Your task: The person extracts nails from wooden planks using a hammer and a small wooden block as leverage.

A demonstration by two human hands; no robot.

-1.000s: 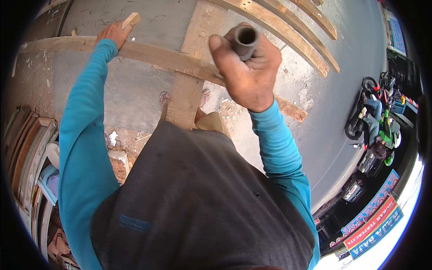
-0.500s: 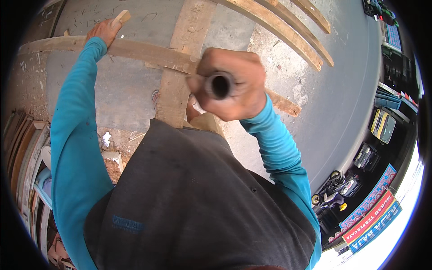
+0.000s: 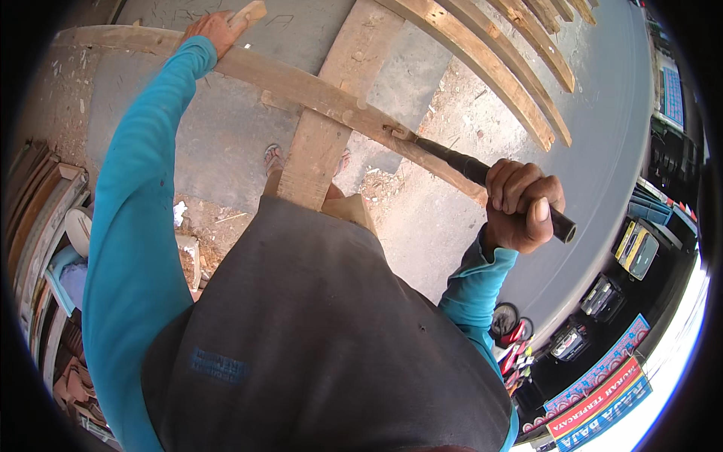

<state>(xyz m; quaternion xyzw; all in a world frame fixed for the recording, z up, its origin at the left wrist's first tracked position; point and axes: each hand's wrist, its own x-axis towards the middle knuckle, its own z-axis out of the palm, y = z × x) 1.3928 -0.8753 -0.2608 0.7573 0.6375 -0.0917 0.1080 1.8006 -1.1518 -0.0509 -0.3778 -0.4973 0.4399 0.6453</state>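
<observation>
My left hand (image 3: 215,34) is closed around a short pale wooden block (image 3: 250,13), against the far left part of a long wooden beam (image 3: 297,81). This beam slants across a wide plank (image 3: 320,154) that runs away from my body. In my right hand (image 3: 525,203) is a dark tubular bar (image 3: 468,164) with a hollow near end. The bar's narrower far end touches the long beam to the right of the plank; its exact tip shape is hard to make out. My right fingers wrap round the handle near its hollow end.
Several more wooden beams (image 3: 489,60) lie at the far right, beside the grey road (image 3: 595,128). My sandalled foot (image 3: 274,157) shows left of the plank. Stacked frames and boards (image 3: 45,226) stand at the left. Parked vehicles (image 3: 636,250) line the road's right side.
My right hand has swung right and down, so the bar now shows lengthwise, its far end on the beam. My left hand keeps its grip; the view has shifted.
</observation>
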